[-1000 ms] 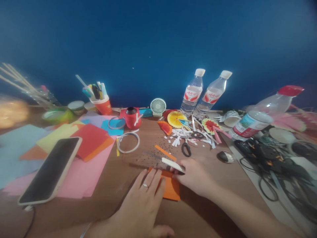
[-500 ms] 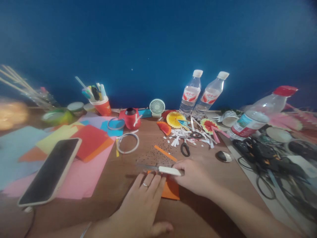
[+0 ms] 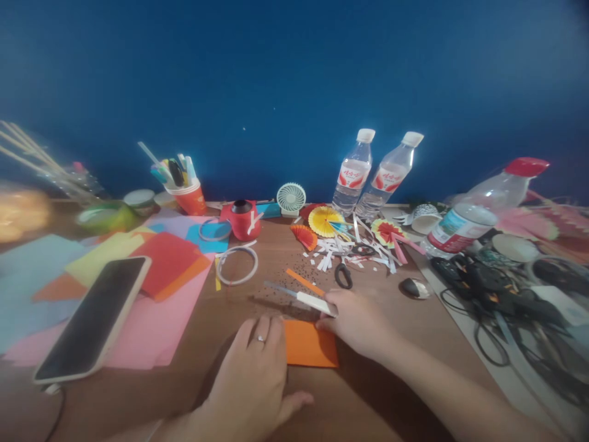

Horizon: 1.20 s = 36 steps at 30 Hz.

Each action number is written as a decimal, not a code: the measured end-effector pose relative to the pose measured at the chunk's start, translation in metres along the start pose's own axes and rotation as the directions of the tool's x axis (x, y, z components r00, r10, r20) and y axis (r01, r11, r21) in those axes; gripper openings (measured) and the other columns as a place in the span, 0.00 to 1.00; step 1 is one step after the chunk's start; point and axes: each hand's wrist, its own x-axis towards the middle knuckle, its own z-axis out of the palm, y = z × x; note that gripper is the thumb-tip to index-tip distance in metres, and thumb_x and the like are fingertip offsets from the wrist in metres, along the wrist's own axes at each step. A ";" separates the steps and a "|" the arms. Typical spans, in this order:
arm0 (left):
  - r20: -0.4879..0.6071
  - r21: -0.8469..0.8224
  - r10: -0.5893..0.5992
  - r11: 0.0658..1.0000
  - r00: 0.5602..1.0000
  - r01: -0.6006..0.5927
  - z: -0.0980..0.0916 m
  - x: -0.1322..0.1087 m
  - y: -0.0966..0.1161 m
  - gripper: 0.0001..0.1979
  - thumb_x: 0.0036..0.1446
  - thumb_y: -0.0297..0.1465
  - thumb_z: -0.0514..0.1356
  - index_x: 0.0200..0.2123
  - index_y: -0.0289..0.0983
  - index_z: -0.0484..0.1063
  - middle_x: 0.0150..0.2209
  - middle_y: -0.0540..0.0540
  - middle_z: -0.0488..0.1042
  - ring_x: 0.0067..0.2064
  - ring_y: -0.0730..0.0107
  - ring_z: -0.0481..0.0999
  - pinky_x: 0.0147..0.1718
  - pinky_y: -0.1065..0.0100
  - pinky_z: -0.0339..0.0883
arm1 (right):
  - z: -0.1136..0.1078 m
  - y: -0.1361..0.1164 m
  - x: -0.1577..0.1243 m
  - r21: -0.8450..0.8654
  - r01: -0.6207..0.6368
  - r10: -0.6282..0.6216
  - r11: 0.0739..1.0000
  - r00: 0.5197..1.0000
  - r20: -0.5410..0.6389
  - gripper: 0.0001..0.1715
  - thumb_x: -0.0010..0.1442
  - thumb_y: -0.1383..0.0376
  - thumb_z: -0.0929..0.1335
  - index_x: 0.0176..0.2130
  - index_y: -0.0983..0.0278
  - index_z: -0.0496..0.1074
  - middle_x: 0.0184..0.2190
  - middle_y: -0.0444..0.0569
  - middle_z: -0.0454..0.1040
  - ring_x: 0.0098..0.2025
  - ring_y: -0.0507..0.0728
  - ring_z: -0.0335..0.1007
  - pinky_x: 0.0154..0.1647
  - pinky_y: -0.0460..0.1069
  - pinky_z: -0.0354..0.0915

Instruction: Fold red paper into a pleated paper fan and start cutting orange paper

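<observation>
My right hand (image 3: 356, 322) grips a knife (image 3: 313, 302) by its white handle. The thin blade points left and is raised off the table. Below it lies a folded piece of orange paper (image 3: 311, 345), flat on the brown tabletop. My left hand (image 3: 257, 362), with a ring on one finger, rests at the paper's left edge, fingers bent downward and thumb stretched out to the right. The fingertips are partly hidden. Just beyond the knife is a narrow orange paper strip (image 3: 304, 281) among small dark specks. Scissors (image 3: 343, 276) with black handles lie farther back.
On the left are coloured paper sheets (image 3: 170, 264), a phone (image 3: 94, 319) and a white ring (image 3: 237, 266). White paper scraps (image 3: 326, 258) and folded paper fans (image 3: 326, 221) lie behind. Two water bottles (image 3: 352, 178), a larger bottle (image 3: 464, 224) and black cables (image 3: 488, 288) stand or lie right.
The knife has lifted away from the orange paper and tilted. My left hand has slid left, uncovering more of the paper, which now lies squarer to me.
</observation>
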 end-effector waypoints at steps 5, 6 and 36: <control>-0.015 0.032 -0.026 0.999 1.000 0.027 -0.002 -0.001 0.001 0.35 0.53 0.50 0.48 0.52 0.25 0.64 0.49 0.30 0.67 0.47 0.46 0.64 0.43 0.51 0.59 | -0.008 0.012 -0.001 -0.041 -0.061 0.061 0.997 0.998 0.005 0.07 0.46 0.61 0.71 0.22 0.60 0.68 0.23 0.42 0.71 0.26 0.54 0.64 0.21 0.45 0.46; -0.020 0.029 -0.031 0.999 0.999 0.032 -0.003 -0.001 0.001 0.34 0.54 0.49 0.48 0.52 0.26 0.65 0.49 0.31 0.67 0.47 0.46 0.64 0.42 0.51 0.59 | -0.009 0.013 -0.001 -0.037 -0.063 0.063 0.997 0.998 0.005 0.08 0.45 0.61 0.71 0.22 0.60 0.68 0.23 0.43 0.71 0.25 0.54 0.64 0.21 0.45 0.46; -0.103 -0.125 0.028 0.991 0.994 -0.040 -0.003 0.014 -0.017 0.30 0.53 0.52 0.46 0.53 0.41 0.62 0.49 0.40 0.66 0.50 0.48 0.61 0.45 0.50 0.57 | -0.023 0.061 -0.002 -0.033 0.283 -0.284 0.959 0.939 -0.195 0.18 0.61 0.63 0.59 0.49 0.48 0.65 0.44 0.42 0.72 0.41 0.54 0.70 0.35 0.46 0.64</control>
